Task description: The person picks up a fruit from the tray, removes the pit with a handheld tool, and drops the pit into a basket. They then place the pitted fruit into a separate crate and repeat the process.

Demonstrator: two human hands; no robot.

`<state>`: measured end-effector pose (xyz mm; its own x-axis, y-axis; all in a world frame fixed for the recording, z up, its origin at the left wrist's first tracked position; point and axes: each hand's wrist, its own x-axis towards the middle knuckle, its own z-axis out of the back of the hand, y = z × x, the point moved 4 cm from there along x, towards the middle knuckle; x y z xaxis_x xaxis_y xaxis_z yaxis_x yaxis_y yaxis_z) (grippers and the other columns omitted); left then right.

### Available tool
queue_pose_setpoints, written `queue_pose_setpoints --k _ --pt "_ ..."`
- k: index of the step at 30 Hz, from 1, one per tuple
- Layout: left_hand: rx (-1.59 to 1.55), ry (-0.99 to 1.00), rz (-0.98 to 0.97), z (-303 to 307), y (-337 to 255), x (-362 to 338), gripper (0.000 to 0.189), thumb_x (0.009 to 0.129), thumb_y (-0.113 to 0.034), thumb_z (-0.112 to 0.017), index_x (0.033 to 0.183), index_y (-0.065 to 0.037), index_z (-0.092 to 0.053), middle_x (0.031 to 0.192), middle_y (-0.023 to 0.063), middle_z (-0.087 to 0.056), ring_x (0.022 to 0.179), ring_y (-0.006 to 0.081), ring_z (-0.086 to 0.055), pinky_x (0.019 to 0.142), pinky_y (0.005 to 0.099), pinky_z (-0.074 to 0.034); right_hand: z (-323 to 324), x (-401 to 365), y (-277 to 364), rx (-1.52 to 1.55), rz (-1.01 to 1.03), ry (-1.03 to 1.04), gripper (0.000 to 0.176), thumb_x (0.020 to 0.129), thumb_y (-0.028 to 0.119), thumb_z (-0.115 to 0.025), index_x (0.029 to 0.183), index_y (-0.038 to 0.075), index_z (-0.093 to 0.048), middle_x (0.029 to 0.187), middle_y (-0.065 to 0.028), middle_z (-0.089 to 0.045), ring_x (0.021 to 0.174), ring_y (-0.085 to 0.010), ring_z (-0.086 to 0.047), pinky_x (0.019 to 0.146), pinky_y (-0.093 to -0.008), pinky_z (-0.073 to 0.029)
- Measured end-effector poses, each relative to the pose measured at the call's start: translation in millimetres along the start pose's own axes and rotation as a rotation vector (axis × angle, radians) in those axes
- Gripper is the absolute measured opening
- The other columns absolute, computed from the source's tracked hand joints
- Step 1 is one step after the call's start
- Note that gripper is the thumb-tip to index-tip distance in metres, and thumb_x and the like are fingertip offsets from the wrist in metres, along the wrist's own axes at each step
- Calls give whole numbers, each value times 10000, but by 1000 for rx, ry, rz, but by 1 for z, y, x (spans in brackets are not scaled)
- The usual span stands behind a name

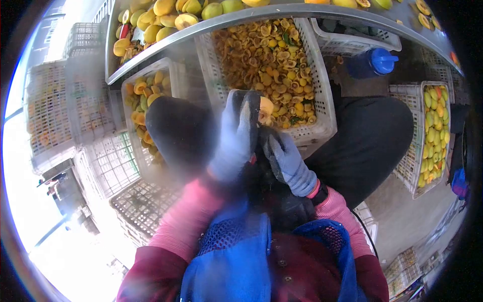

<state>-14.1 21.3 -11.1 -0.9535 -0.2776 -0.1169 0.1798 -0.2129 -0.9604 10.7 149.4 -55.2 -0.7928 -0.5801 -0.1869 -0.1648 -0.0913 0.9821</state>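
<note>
My left hand [234,136], in a grey-blue glove with a dark palm, is raised in front of my lap. A cut piece of mango [265,107] shows beyond its fingers, and the hand is closed on it. My right hand [292,163], gloved the same way, is just below and to the right, its fingers curled. What it holds, if anything, is hidden against my dark clothing. Beyond both hands stands a white crate [322,75] heaped with mango peels and scraps [282,65].
A metal table [282,11] with whole and cut mangoes crosses the top. Left of my knee is a crate of mango halves [143,100]. Stacked crates [50,100] stand farther left. At right are a blue jug [375,63] and a crate of yellow-green mangoes [435,131].
</note>
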Motion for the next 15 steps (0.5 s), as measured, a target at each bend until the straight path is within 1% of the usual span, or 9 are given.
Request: queue_pose_setpoints --k 2,3,4,5,7,10,12,13,15 --pt "444 138 -468 5 -18 6 313 943 -145 -437 1200 31 -468 1145 80 -536 1027 151 -520 912 276 -405 0 4 1 173 -62 -2 353 926 351 -439 1040 27 -521 801 -82 -540 614 -155 -518 531 -263 -416" --pt "-155 259 248 8 -5 12 330 936 -151 -457 1212 29 -462 1153 84 -536 1041 158 -520 926 282 -398 0 5 2 279 -149 1 378 926 399 -429 995 41 -528 719 -52 -532 518 -118 -500 443 -237 -401" --pt "-328 209 480 9 -15 12 217 907 -174 -493 1018 10 -524 903 80 -526 803 158 -530 704 264 -433 -2 8 10 420 -341 34 395 923 438 -416 953 59 -524 654 -36 -513 457 -115 -464 394 -240 -367" --pt "-202 288 105 13 -19 20 220 904 -180 -498 1008 10 -534 894 64 -538 797 141 -527 699 261 -435 -6 8 16 520 -439 55 413 918 470 -405 919 73 -516 605 -21 -487 416 -110 -433 362 -241 -336" --pt "-62 261 -218 13 -17 22 212 890 -168 -503 995 10 -550 867 56 -562 769 137 -533 691 264 -444 -12 9 27 665 -547 68 451 905 528 -385 858 94 -497 524 9 -431 355 -96 -373 313 -239 -280" --pt "17 215 -17 13 -14 16 231 862 -130 -491 1032 12 -555 876 97 -587 777 166 -547 725 280 -452 -19 6 33 1111 -671 302 483 889 568 -379 837 99 -481 495 30 -375 342 -76 -341 300 -228 -256" --pt "70 260 -46 14 -10 14 270 872 -132 -467 1075 31 -540 977 108 -578 893 154 -540 794 288 -440 -24 1 35 1496 -724 529 476 888 572 -370 856 107 -471 519 34 -362 365 -77 -338 317 -233 -260" --pt "52 241 -75 12 -14 14 276 854 -158 -471 1039 30 -549 883 72 -577 817 114 -528 743 244 -432 -29 -1 33 1684 -719 640 464 891 569 -359 873 117 -462 541 35 -361 385 -86 -337 331 -242 -262" --pt "18 277 -97 10 -12 15 285 865 -210 -460 1025 1 -563 842 75 -593 767 154 -561 704 266 -444 -32 -3 34 1972 -714 784 454 895 568 -342 894 127 -452 565 33 -356 407 -101 -341 346 -255 -270"
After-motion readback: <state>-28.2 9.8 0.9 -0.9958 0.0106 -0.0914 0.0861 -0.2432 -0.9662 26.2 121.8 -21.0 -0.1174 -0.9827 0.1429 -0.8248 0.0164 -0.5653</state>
